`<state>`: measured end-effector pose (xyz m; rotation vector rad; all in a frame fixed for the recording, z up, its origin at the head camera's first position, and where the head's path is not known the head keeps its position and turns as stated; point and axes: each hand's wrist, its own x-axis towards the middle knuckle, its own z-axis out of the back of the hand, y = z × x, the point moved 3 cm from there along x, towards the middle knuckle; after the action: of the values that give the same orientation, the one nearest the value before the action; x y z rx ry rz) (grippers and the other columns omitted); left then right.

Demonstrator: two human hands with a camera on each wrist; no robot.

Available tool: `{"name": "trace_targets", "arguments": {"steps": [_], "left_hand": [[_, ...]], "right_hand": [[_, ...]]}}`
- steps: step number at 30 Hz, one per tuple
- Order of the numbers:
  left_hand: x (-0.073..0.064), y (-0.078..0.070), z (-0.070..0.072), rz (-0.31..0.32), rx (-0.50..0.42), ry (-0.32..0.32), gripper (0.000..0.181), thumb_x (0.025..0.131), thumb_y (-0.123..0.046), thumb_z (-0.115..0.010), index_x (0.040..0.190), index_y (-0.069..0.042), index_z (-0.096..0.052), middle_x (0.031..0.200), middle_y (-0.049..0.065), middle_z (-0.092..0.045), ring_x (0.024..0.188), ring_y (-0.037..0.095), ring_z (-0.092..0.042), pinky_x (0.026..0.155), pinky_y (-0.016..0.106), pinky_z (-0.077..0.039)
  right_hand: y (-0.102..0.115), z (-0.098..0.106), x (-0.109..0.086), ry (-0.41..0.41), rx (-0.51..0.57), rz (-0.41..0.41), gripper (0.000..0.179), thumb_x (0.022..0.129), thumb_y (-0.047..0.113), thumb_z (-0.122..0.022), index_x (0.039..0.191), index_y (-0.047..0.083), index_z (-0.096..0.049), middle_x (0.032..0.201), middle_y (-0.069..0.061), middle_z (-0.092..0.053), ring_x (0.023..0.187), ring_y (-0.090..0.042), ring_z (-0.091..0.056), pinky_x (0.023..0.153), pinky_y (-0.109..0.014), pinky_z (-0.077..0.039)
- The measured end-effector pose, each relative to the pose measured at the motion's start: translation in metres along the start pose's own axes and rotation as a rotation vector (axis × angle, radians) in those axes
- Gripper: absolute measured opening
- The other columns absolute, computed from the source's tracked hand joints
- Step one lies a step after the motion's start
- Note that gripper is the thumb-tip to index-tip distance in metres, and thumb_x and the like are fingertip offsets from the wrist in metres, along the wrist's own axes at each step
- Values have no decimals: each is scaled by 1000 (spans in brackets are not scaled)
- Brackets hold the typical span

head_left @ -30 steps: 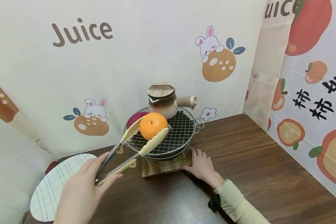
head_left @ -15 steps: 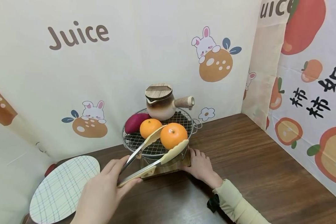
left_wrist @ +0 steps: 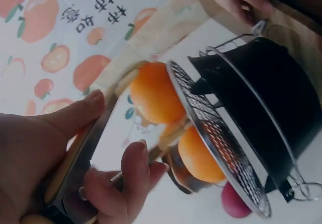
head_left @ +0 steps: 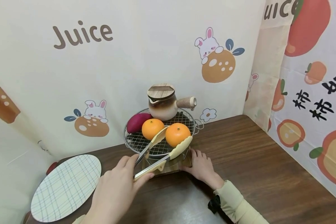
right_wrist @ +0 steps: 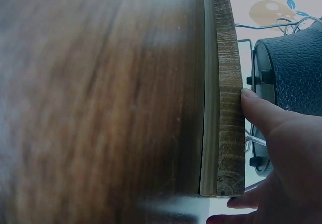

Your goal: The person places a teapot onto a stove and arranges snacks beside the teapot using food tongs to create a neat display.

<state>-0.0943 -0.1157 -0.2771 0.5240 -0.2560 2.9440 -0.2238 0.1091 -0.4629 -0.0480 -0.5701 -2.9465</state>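
Observation:
My left hand (head_left: 116, 186) grips tongs (head_left: 152, 168) with cream scalloped tips. Between those tips sits an orange (head_left: 177, 134), at the front right of a round wire grate (head_left: 134, 143); in the left wrist view it is against or very close to the mesh. A second orange (head_left: 152, 129) lies on the grate to its left, beside a smooth purple oblong, perhaps a sweet potato (head_left: 137, 123). My right hand (head_left: 201, 166) holds the corner of the wooden board (right_wrist: 230, 133) under the stove, its thumb on the board's edge.
At the back of the grate stands a clay teapot (head_left: 162, 107) with a wooden lid and a rope-wrapped side handle. A dark stove body (left_wrist: 271, 93) sits below the mesh. An oval checked plate (head_left: 67, 186) lies at the left. Printed cloth walls close off the back and right.
The left hand has carried the tongs and orange rightward and lower, from over the grate's middle to its front right. This uncovers the second orange. The right hand stays at the board.

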Motion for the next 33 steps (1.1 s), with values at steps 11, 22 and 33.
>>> {"name": "trace_targets", "arguments": {"steps": [11, 22, 33], "left_hand": [[8, -12, -3, -4, 42, -27, 63, 81, -54, -73, 122, -8, -65, 99, 10, -67, 53, 33, -60, 49, 45, -49], [7, -13, 0, -38, 47, -116, 72, 78, -57, -74, 128, -7, -61, 105, 10, -65, 45, 25, -52, 43, 39, -46], [-9, -30, 1, -257, 70, -275, 80, 71, -66, -73, 129, -13, -60, 101, -2, -64, 50, 12, -58, 41, 27, -43]], "right_hand": [[-1, -2, 0, -8, -8, 5, 99, 76, 69, -67, 143, 0, -44, 137, -23, -54, 121, -44, -55, 93, -58, -47], [1, 1, -2, -5, -36, 6, 98, 77, 67, -69, 143, 0, -45, 137, -22, -55, 120, -44, -56, 93, -58, -48], [-2, -4, -1, -85, -25, 75, 89, 79, 56, -72, 138, -6, -48, 132, -26, -58, 115, -44, -58, 91, -59, -49]]}}
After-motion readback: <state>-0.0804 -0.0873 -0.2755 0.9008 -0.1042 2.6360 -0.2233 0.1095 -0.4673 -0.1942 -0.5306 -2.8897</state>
